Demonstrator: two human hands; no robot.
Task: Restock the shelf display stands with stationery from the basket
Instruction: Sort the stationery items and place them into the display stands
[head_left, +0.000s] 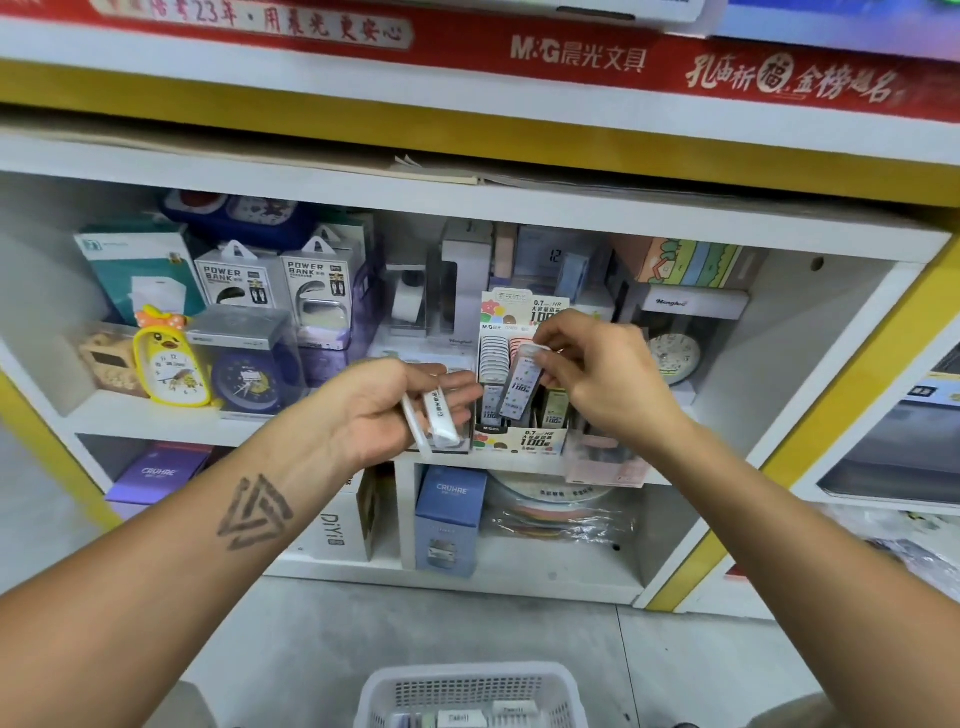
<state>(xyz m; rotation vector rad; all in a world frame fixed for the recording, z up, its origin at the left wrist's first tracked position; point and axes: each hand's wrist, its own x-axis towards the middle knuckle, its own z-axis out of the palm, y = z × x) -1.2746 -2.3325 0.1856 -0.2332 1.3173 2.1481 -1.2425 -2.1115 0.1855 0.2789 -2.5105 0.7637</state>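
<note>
A cardboard display stand (524, 441) of pencil-lead cases stands on the middle shelf, with rows of cases inside. My right hand (602, 374) pinches one slim lead case (522, 387) by its top end, upright just above the stand's slots. My left hand (389, 410) is palm up just left of the stand and holds a few white lead cases (439, 421) across its fingers. A white plastic basket (467, 696) sits on the floor at the bottom edge, with small stationery items inside.
Power bank boxes (275, 280), a yellow duck clock (166, 358) and a blue clock (247, 382) fill the shelf's left side. A boxed clock (675, 353) stands right of the stand. Blue boxes (449, 519) sit on the lower shelf. Grey floor lies below.
</note>
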